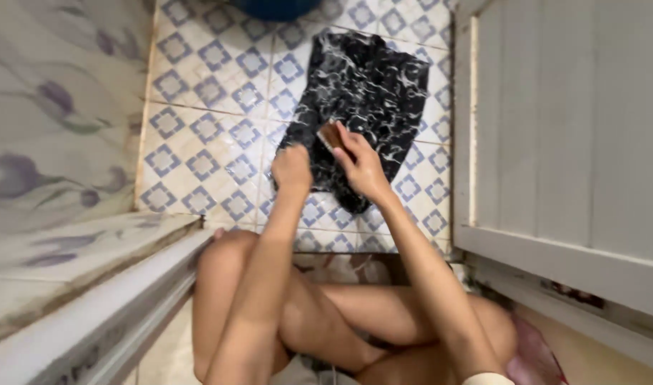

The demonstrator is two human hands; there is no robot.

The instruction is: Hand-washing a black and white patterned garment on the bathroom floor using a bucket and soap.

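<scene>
A tiled floor, white with blue diamond shapes, is spreading out below the person, who is sitting low with bare knees drawn up. A dark cloth, black with a white marbled pattern, is lying flat on this floor and is serving as the landmark here. To the left of the cloth, a wall with pale purple flower tiles is rising from the floor, and a pale ledge is running along its foot toward the camera. To the right of the cloth, a white panelled door is standing. Beyond the far end of the cloth, the edge of a dark blue tub is showing at the top of the view. The left hand is pressing down on the near left corner of the cloth, its fingers curled in and closed against the fabric, pinning it to the floor. The right hand is resting on the near part of the cloth, just beside the left hand, with its fingers wrapped tightly around a small brown brush, which is touching the cloth's surface. Both forearms are reaching forward from the knees to the cloth.
</scene>
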